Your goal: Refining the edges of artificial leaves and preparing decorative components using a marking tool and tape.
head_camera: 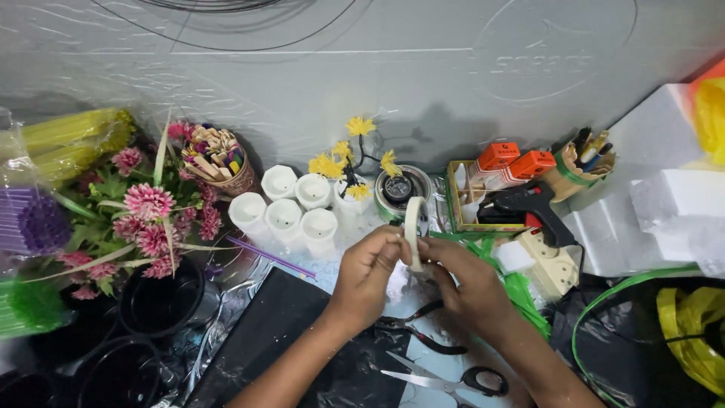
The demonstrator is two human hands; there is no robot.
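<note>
Both my hands meet at the middle of the view around a cream roll of tape (413, 227) held on edge. My left hand (366, 276) pinches the roll's lower left side. My right hand (464, 283) grips its lower right side. Under my hands lie dark pliers (423, 332) and a pair of scissors (445, 380) with black handles. Just beyond the roll stand several small white cups (285, 208) and a little wire tree with yellow flowers (349, 162).
Pink artificial flowers (147, 219) and black pots (162, 302) fill the left. A cup of coloured sticks (219, 159) stands behind them. A black glue gun (529, 205), a power strip (547, 261), orange-capped bottles (513, 162) and white foam blocks (664, 189) sit right. A black sheet (276, 332) lies in front.
</note>
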